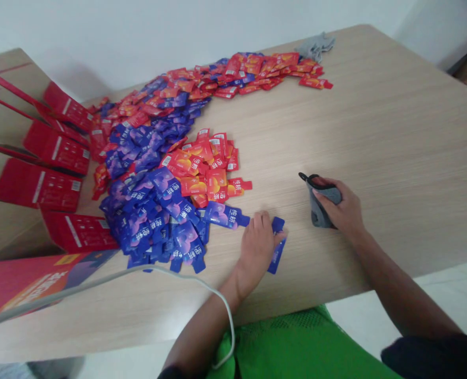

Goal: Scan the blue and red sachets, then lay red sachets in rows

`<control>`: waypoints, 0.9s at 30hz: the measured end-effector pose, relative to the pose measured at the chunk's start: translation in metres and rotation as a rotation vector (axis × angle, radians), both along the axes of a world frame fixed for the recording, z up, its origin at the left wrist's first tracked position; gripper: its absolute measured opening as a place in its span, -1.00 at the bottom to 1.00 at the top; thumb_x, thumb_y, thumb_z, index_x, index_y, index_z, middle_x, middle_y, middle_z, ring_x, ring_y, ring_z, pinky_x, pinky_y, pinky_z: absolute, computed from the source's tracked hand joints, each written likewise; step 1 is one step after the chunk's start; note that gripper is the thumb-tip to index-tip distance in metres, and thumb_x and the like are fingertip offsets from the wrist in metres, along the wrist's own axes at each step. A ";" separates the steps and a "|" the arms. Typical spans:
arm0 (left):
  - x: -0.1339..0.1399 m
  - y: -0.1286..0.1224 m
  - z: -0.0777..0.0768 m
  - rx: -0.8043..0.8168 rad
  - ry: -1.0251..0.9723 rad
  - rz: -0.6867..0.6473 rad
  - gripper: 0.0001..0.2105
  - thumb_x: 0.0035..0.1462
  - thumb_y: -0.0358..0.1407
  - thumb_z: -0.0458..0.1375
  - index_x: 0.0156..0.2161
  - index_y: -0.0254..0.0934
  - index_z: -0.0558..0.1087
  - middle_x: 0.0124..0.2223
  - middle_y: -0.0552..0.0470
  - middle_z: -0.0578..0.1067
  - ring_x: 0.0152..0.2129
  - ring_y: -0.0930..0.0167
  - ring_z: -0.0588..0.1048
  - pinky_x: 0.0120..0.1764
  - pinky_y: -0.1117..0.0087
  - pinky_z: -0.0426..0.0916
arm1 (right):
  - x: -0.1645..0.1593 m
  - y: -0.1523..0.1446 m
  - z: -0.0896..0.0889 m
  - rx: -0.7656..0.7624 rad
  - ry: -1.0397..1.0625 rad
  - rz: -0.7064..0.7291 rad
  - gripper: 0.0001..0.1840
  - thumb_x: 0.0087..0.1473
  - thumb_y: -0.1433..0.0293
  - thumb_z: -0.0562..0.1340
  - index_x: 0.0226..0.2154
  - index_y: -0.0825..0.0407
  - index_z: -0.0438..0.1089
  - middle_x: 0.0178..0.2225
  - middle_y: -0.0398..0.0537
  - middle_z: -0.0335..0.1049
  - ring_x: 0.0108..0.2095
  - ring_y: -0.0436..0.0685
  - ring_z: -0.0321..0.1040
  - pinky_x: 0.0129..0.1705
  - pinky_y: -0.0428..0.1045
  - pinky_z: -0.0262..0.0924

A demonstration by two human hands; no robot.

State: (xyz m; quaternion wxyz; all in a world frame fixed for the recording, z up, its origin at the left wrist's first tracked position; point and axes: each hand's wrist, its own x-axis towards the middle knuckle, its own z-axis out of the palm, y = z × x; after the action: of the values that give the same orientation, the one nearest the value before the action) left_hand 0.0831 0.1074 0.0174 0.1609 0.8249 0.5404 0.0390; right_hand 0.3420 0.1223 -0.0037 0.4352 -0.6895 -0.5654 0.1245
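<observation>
One blue packet (276, 258), lengthwise toward the table (375, 137)'s near edge, partly under my nearer left grip (258, 239), whose hold I cannot tell; my right grip (347, 208) clasps grey cloth (319, 215).

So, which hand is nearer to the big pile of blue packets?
Left. The left hand is close to the blue pile's right side; the right hand is farther right, holding a grey fabric item.

Around five o'clock shows a bright green garment (296, 350), its upper edge dotted with mesh-like holes. A dark right sleeve (434, 355) appears at four o'clock, a dark left sleeve (170, 373) at seven. Forearms (395, 284) and hands (257, 239) are bare.
</observation>
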 end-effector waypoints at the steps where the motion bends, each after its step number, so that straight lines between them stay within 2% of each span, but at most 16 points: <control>1: -0.001 0.002 0.001 -0.057 -0.010 0.007 -0.41 0.25 -0.06 0.34 0.20 -0.40 0.29 0.03 -0.21 0.47 -0.04 0.13 0.53 -0.01 0.15 0.49 | 0.000 0.002 0.000 -0.005 -0.007 0.008 -0.55 0.18 0.11 0.36 0.08 -0.13 0.50 0.05 0.01 0.60 0.07 0.37 0.53 0.13 0.30 0.41; 3: -0.005 0.007 0.004 -0.151 -0.081 0.001 -0.42 0.26 -0.14 0.36 0.22 -0.40 0.26 0.08 -0.25 0.45 0.03 0.13 0.51 0.06 0.14 0.48 | 0.001 0.004 -0.001 -0.009 -0.026 0.037 -0.56 0.18 0.12 0.36 0.08 -0.13 0.50 0.05 0.00 0.60 0.07 0.37 0.53 0.13 0.29 0.41; 6: -0.013 0.019 0.009 -0.268 -0.275 -0.083 -0.51 0.30 -0.28 0.32 0.22 -0.40 0.30 0.11 -0.24 0.45 0.10 0.18 0.48 0.16 0.15 0.42 | 0.003 0.006 -0.001 -0.016 -0.030 0.091 -0.56 0.17 0.15 0.36 0.09 -0.13 0.49 0.06 0.00 0.60 0.07 0.37 0.52 0.16 0.30 0.39; 9: -0.022 0.028 0.024 -0.325 -0.445 -0.150 -0.76 0.34 -0.35 0.27 0.07 -0.33 0.48 -0.06 -0.08 0.51 -0.05 0.28 0.52 0.08 0.23 0.45 | 0.004 0.005 0.001 -0.036 -0.012 0.131 -0.58 0.18 0.17 0.36 0.08 -0.13 0.49 0.05 0.00 0.60 0.07 0.37 0.53 0.16 0.30 0.38; 11: -0.027 0.028 0.041 -0.296 -0.563 -0.179 -0.85 0.37 -0.30 0.24 -0.01 -0.26 0.57 -0.16 -0.01 0.50 -0.14 0.33 0.51 -0.03 0.29 0.44 | 0.004 0.005 0.004 -0.047 0.007 0.156 -0.58 0.19 0.18 0.35 0.08 -0.13 0.49 0.05 -0.01 0.59 0.08 0.36 0.52 0.16 0.30 0.38; 13: -0.034 0.022 0.058 -0.232 -0.672 -0.227 -0.84 0.41 -0.28 0.21 0.00 -0.18 0.61 -0.18 0.02 0.49 -0.16 0.37 0.50 -0.07 0.34 0.41 | 0.004 0.005 0.005 -0.054 0.026 0.181 -0.58 0.20 0.19 0.35 0.10 -0.13 0.48 0.07 0.00 0.59 0.09 0.36 0.52 0.18 0.31 0.37; 16: -0.046 0.003 0.068 -0.124 -0.665 -0.314 -0.80 0.43 -0.33 0.17 0.04 -0.06 0.62 -0.11 0.04 0.51 -0.10 0.40 0.48 -0.01 0.31 0.33 | 0.005 0.004 0.005 -0.054 0.032 0.213 -0.57 0.20 0.20 0.35 0.11 -0.13 0.47 0.07 0.00 0.58 0.09 0.36 0.51 0.18 0.32 0.36; 18: -0.056 -0.013 0.060 -0.056 -0.563 -0.370 -0.78 0.43 -0.36 0.17 0.04 -0.04 0.60 -0.05 0.05 0.54 -0.02 0.37 0.48 0.04 0.25 0.27 | 0.006 0.004 0.003 -0.041 0.009 0.224 -0.56 0.20 0.19 0.35 0.11 -0.12 0.47 0.06 0.01 0.58 0.08 0.36 0.52 0.17 0.31 0.38; 23: -0.079 -0.054 0.015 0.117 -0.238 -0.439 -0.73 0.44 -0.42 0.13 0.11 -0.08 0.53 0.12 0.09 0.59 0.24 0.28 0.39 0.15 0.13 0.15 | 0.009 0.006 -0.003 -0.022 -0.070 0.245 -0.56 0.20 0.19 0.35 0.11 -0.08 0.47 0.05 0.04 0.58 0.07 0.36 0.52 0.13 0.29 0.40; 27: -0.085 -0.083 -0.005 0.216 -0.119 -0.441 -0.72 0.46 -0.31 0.12 0.21 -0.13 0.47 0.29 0.01 0.50 0.32 0.23 0.31 0.21 0.11 0.19 | 0.007 0.007 -0.001 -0.037 -0.106 0.258 -0.57 0.20 0.21 0.34 0.10 -0.08 0.47 0.05 0.05 0.58 0.06 0.37 0.52 0.12 0.31 0.40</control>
State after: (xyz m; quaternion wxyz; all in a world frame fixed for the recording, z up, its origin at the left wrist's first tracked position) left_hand -0.0020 0.0244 0.0126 0.1080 0.9315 0.3298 0.1089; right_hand 0.3492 0.1289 -0.0044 0.3725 -0.6243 -0.6693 0.1532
